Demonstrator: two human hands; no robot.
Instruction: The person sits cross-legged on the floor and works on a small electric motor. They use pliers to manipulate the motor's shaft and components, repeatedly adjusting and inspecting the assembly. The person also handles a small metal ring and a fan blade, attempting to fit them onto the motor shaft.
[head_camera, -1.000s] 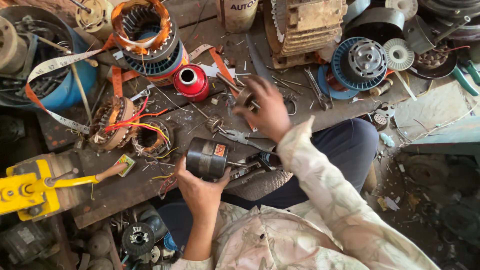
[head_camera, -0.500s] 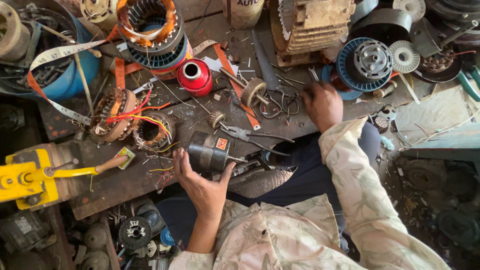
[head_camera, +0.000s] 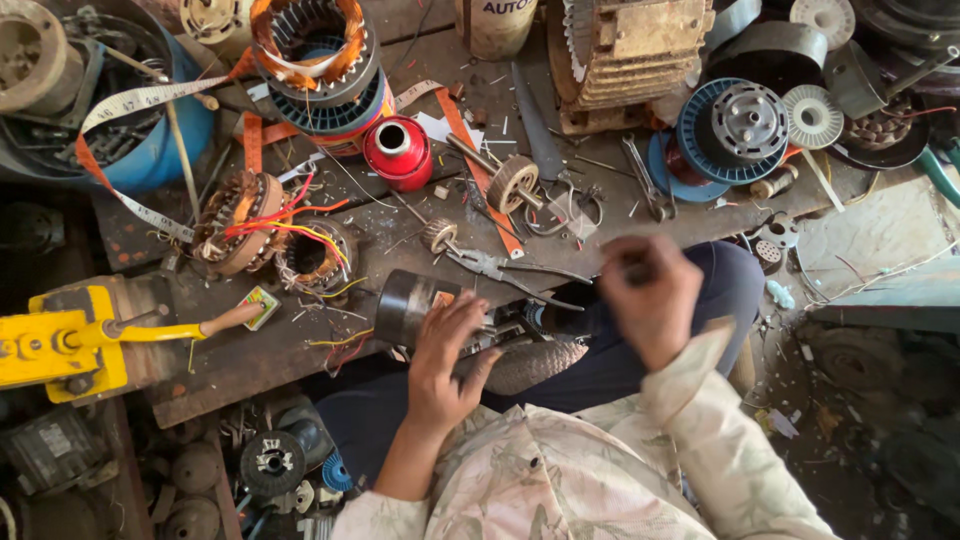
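A: What worries you here?

B: The motor (head_camera: 415, 303) lies on its side at the near edge of the desk (head_camera: 250, 350), partly over the lap. Only the left hand (head_camera: 450, 355) steadies it. I'd judge that if those fingers slip on the round dark casing, it could roll off the edge and drop among the parts on the floor.

A: Anything else?

B: The loose wires (head_camera: 340, 345) trailing from under the motor, near the desk's front edge. A tug could snag them. The pliers (head_camera: 500, 268) lie just beyond the motor, so a careless sweep could knock them too.

A: How is the left hand set?

B: Fingers spread fairly wide, laid flat over the motor's near end, palm resting against it. It presses more than it clamps.

A: And the right hand (head_camera: 650, 300)?

B: It hangs off the desk's near edge, above the knee, curled narrow into a loose fist. It is blurred. Something small may be pinched in it, but I cannot tell what, or whether it holds anything at all.

A: What sits nearby?

B: A red spool (head_camera: 398, 152) toward the middle of the desk, a wound stator (head_camera: 240, 220) to the left, and a yellow tool (head_camera: 60, 340) at the left edge.
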